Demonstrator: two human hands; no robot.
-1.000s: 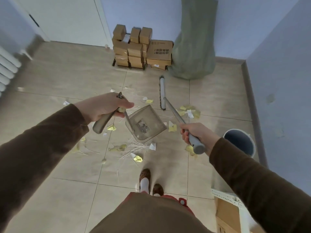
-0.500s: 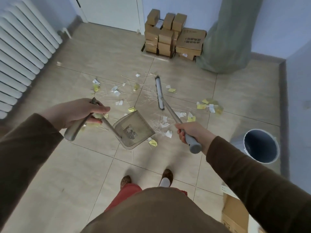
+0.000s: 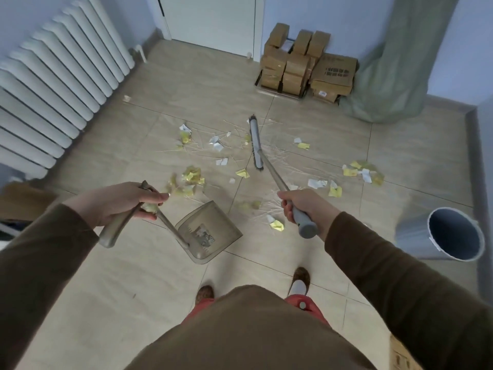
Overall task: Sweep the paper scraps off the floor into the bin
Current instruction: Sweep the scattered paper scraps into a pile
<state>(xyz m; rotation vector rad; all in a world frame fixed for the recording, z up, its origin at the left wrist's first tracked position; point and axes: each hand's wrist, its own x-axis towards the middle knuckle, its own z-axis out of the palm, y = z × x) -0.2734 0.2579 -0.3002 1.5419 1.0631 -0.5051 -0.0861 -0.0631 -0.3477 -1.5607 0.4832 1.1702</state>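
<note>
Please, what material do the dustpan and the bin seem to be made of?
Dustpan: probably tinted, glossy translucent plastic, since the floor tiles show faintly through its pan. Bin: probably matte grey-blue plastic, with smooth uniform walls and a pale rim; painted metal cannot be excluded.

One broom (image 3: 256, 145), one dustpan (image 3: 210, 233), one bin (image 3: 453, 235), two hands, many paper scraps (image 3: 350, 172).

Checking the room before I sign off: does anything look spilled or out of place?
Yes. Yellow and white paper scraps lie scattered across the tiled floor, none yet in the dustpan or the grey bin.
</note>
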